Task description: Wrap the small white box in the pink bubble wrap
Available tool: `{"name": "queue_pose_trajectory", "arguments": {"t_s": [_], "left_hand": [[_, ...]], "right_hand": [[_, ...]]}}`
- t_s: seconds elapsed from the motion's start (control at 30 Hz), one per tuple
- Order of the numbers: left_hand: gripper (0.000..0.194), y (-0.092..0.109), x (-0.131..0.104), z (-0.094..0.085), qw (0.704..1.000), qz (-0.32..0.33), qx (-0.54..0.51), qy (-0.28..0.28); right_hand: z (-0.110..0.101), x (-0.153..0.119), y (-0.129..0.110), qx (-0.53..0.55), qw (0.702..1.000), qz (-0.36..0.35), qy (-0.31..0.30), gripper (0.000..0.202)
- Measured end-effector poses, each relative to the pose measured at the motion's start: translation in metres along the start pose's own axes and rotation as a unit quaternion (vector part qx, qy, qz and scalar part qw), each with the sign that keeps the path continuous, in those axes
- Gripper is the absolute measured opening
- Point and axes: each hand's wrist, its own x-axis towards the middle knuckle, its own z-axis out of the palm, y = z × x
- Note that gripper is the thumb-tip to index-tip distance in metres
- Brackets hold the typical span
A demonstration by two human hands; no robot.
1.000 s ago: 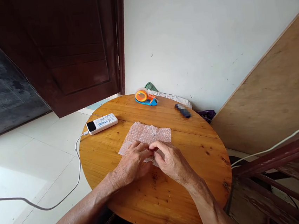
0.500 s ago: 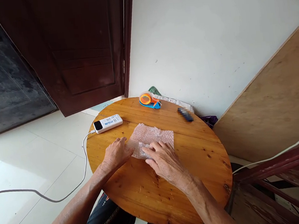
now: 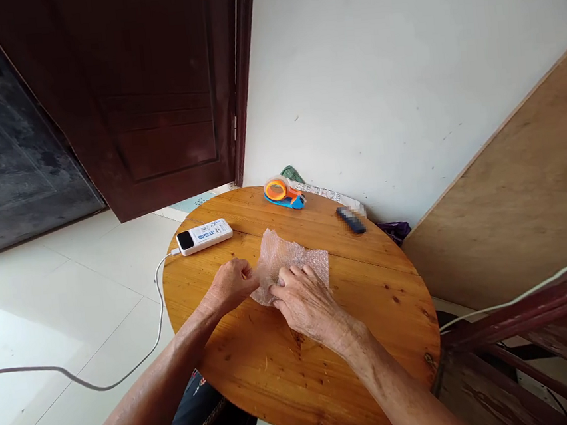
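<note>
A sheet of clear, pinkish bubble wrap [image 3: 287,252] lies on the round wooden table [image 3: 258,368], its left side lifted and creased. At that left edge, my left hand [image 3: 231,286] is closed, with the thumb and curled fingers pinching the wrap. My right hand [image 3: 306,302] presses on the near part of the sheet with bent fingers close together, gripping the wrap. Whatever may lie under the right palm is hidden.
An orange and blue tape dispenser [image 3: 281,192] stands at the table's far edge. To its right lies a dark, blurred-out object [image 3: 351,220]. A white device [image 3: 204,237] with a cable [image 3: 160,311] rests on the left.
My left hand has curled its fingers closed at the wrap's left edge, and that side is now raised and creased. The right hand has shifted slightly left, fingers more bent.
</note>
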Motion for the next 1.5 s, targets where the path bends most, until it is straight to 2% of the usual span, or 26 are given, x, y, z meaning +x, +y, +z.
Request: {"name": "queue_pose_trajectory", "arguments": {"t_s": [0.1, 0.2, 0.27, 0.4, 0.5, 0.57, 0.7, 0.8, 0.87, 1.07, 1.17, 1.27, 1.37, 1.5], "left_hand": [[0.015, 0.01, 0.0, 0.008, 0.982, -0.032, -0.179, -0.058], [0.014, 0.022, -0.003, 0.015, 0.959, -0.04, -0.262, -0.097], [0.013, 0.031, -0.006, 0.018, 0.964, -0.026, -0.24, -0.108], [0.009, 0.045, -0.015, 0.018, 0.991, 0.069, -0.075, -0.084], [0.006, 0.046, -0.02, 0.018, 0.987, 0.142, 0.035, -0.072], [0.011, 0.044, -0.022, 0.019, 0.981, 0.167, 0.074, -0.065], [0.012, 0.037, -0.024, 0.024, 0.971, 0.215, 0.099, -0.041], [0.01, 0.035, -0.024, 0.025, 0.964, 0.246, 0.095, -0.041], [0.009, 0.035, -0.024, 0.024, 0.961, 0.259, 0.086, -0.051], [0.015, 0.029, -0.021, 0.015, 0.953, 0.286, 0.037, -0.09], [0.025, 0.026, -0.021, 0.006, 0.946, 0.296, 0.008, -0.129], [0.032, 0.025, -0.021, 0.0, 0.938, 0.313, -0.001, -0.151], [0.028, 0.023, -0.021, 0.004, 0.936, 0.324, 0.02, -0.138], [0.017, 0.018, -0.02, 0.022, 0.944, 0.32, 0.046, -0.068]], "right_hand": [[0.004, 0.0, 0.0, 0.033, 0.999, 0.021, 0.02, 0.008], [0.007, -0.002, -0.002, 0.093, 0.992, 0.07, 0.058, 0.032], [0.006, -0.004, -0.004, 0.133, 0.984, 0.099, 0.066, 0.043], [-0.001, -0.019, -0.002, 0.214, 0.968, 0.101, 0.084, 0.048], [-0.002, -0.042, 0.008, 0.265, 0.942, 0.128, 0.161, 0.045], [0.004, -0.062, 0.018, 0.297, 0.912, 0.2, 0.199, 0.039], [0.025, -0.093, 0.034, 0.361, 0.849, 0.363, 0.129, 0.044], [0.035, -0.101, 0.036, 0.396, 0.815, 0.411, 0.106, 0.059], [0.037, -0.098, 0.034, 0.4, 0.809, 0.413, 0.117, 0.066], [0.041, -0.07, 0.029, 0.352, 0.835, 0.398, 0.145, 0.067], [0.044, -0.064, 0.029, 0.359, 0.823, 0.412, 0.156, 0.07], [0.043, -0.069, 0.029, 0.366, 0.802, 0.442, 0.165, 0.076], [0.04, -0.076, 0.028, 0.383, 0.789, 0.455, 0.152, 0.08], [0.04, -0.073, 0.026, 0.396, 0.787, 0.457, 0.117, 0.082]]}}
